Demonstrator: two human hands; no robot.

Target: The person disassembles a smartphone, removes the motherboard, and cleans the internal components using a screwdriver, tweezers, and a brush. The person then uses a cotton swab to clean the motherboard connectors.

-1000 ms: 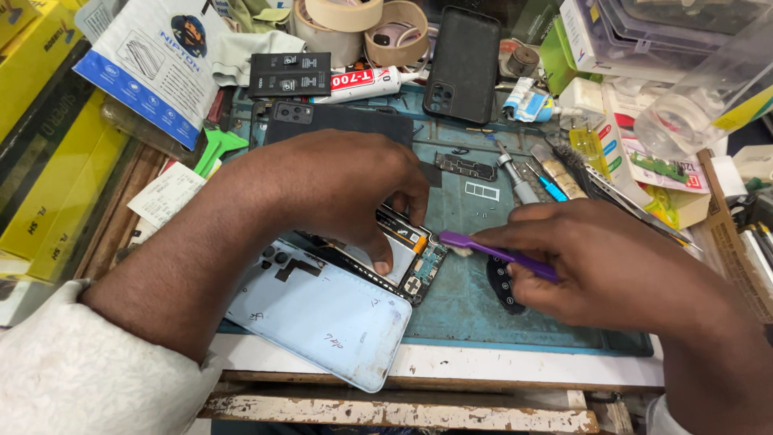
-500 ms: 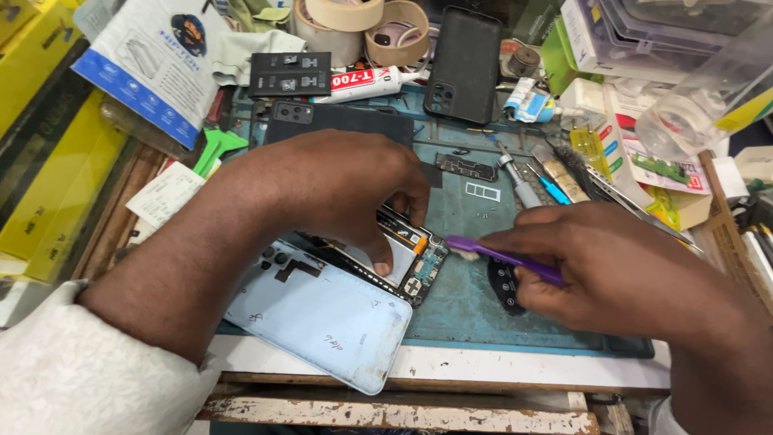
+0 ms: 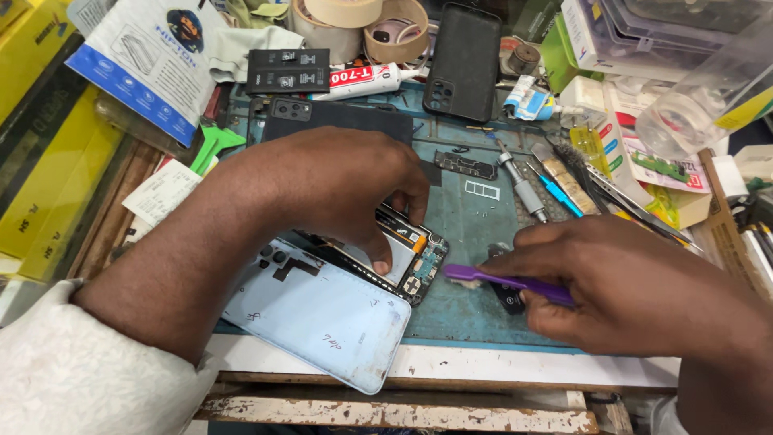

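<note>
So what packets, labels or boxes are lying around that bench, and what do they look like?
Flat pouch: top left, white and blue, dark round emblem.
Yellow boxes: left edge, stacked, yellow with black.
Two black labelled parts: top centre, rectangular, small white stickers.
Glue tube: beside them, white with red print.
Paper slip: left of the forearm, white, printed.
Carton: right, white with coloured patches.
</note>
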